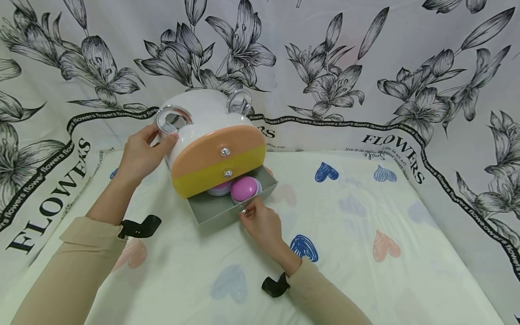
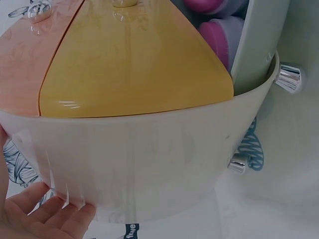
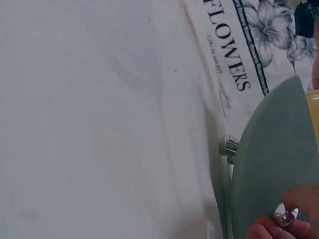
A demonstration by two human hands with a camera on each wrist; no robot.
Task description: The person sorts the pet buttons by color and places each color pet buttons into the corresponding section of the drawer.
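A rounded white storage box (image 1: 203, 106) with an orange drawer (image 1: 199, 153), a yellow drawer (image 1: 219, 174) and a pulled-out grey-green drawer (image 1: 215, 215) stands on the bed cover. Between the finger and thumb of my right hand (image 1: 262, 223) is the small silver knob (image 3: 285, 215) of the grey-green drawer. Inside that drawer lie a pink-topped round container (image 1: 243, 188) and another, partly hidden under the yellow drawer. My left hand (image 1: 144, 153) rests against the box's left side below a round silver ear (image 1: 174, 119), and its fingers (image 2: 60, 214) touch the white shell.
A heart-print cover (image 1: 345, 271) lies under the box. Behind it hangs a white cloth with black flowers (image 1: 325, 67). Small silver feet (image 2: 290, 78) stick out from the box's underside. A second silver ear (image 1: 239, 102) tops its right side.
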